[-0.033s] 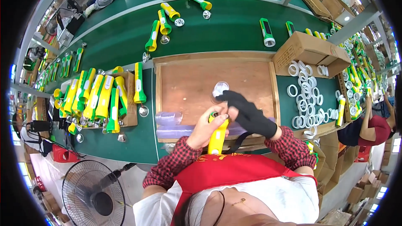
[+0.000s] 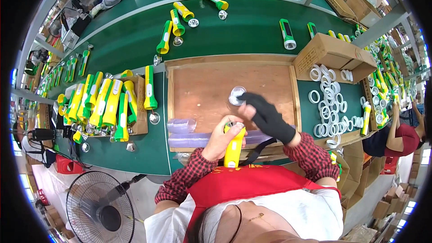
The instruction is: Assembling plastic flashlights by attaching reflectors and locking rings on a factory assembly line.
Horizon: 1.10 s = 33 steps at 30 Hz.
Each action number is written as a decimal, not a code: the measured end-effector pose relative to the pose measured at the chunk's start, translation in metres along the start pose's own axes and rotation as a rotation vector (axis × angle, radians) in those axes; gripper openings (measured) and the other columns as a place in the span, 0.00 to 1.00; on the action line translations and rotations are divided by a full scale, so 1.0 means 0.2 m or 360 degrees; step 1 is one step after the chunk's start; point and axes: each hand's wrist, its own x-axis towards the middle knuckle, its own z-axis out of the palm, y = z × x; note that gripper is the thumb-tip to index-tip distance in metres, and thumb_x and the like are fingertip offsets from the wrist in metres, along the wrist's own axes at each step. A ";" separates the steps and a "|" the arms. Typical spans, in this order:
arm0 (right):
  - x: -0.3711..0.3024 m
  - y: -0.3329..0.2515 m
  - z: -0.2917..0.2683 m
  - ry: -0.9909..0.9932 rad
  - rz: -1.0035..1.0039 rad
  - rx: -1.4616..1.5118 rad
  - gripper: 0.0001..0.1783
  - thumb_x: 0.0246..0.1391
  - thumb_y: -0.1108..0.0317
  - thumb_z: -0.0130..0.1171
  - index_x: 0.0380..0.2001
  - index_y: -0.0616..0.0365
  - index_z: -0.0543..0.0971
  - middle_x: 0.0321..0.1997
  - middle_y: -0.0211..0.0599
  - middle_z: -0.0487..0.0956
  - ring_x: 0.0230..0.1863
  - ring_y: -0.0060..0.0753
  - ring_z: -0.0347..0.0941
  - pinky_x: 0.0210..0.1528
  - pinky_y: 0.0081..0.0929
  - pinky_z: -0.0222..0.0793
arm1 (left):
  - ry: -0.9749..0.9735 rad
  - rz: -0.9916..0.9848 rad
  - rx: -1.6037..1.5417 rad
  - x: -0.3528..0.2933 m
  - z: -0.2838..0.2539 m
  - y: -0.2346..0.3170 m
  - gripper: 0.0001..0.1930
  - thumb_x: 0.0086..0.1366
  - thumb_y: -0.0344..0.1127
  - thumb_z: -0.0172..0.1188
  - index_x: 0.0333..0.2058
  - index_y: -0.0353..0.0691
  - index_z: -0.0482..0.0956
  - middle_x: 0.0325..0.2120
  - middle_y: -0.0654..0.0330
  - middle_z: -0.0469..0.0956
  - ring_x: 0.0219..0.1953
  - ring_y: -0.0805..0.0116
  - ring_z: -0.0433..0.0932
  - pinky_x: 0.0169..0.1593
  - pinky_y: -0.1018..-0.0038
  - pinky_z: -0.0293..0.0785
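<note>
- The right hand (image 2: 269, 120) has shifted slightly away from the mouth of the yellow flashlight (image 2: 232, 151), leaving more of that mouth visible; the left hand (image 2: 219, 140) stays in nearly the same place.
- Far left, a black-caged fan (image 2: 101, 211) stands below the table's edge.
- A cardboard box (image 2: 143, 108) is crowded with yellow-and-green flashlights (image 2: 100, 103), pale label patches on several, their print too small to read.
- Lilac-tinted plastic packs (image 2: 191, 141) lie along the near edge of the wooden tray (image 2: 193, 74), partly covered by both hands.
- The left hand is bare, its fingers wrapped around the flashlight body, thumb laid near the mouth.
- The flashlight is in front of the chest; its long axis runs away from the body, mouth pointing outward, tail against the red apron (image 2: 256, 182), which carries yellow lettering, partly creased.
- A clear round piece (image 2: 237, 95) lies on the tray beyond the flashlight.
- The right hand wears a black glove with some fingertips bare; a gloved finger reaches that piece's edge. I cannot tell whether it pinches anything.
- At right, loose white rings (image 2: 330, 103) lie before an open carton (image 2: 310, 56) with printed marks.
</note>
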 end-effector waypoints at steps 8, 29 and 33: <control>0.15 0.35 0.09 0.0136 -0.0042 -0.0976 0.16 0.48 0.67 0.63 0.40 0.60 0.75 0.44 0.44 0.75 0.50 0.51 0.68 0.50 0.41 0.67 | -0.0016 0.0112 0.0062 -0.08 -0.02 -0.05 0.17 0.69 0.44 0.53 0.49 0.38 0.65 0.34 0.49 0.75 0.28 0.64 0.78 0.34 0.69 0.79; -0.27 0.23 -0.39 0.0504 0.0514 -0.1122 0.14 0.49 0.69 0.62 0.40 0.58 0.74 0.40 0.43 0.73 0.43 0.47 0.72 0.42 0.39 0.70 | -0.0086 -0.0045 -0.0066 -0.09 -0.04 -0.09 0.15 0.68 0.40 0.57 0.46 0.39 0.67 0.34 0.54 0.75 0.30 0.67 0.78 0.33 0.73 0.77; -0.47 0.62 -0.70 0.0276 0.0998 -0.2214 0.14 0.46 0.58 0.62 0.32 0.57 0.81 0.48 0.48 0.74 0.53 0.54 0.67 0.53 0.47 0.65 | -0.0184 -0.0065 -0.0040 -0.10 -0.02 -0.08 0.15 0.65 0.40 0.57 0.45 0.38 0.66 0.34 0.50 0.75 0.29 0.63 0.77 0.33 0.68 0.77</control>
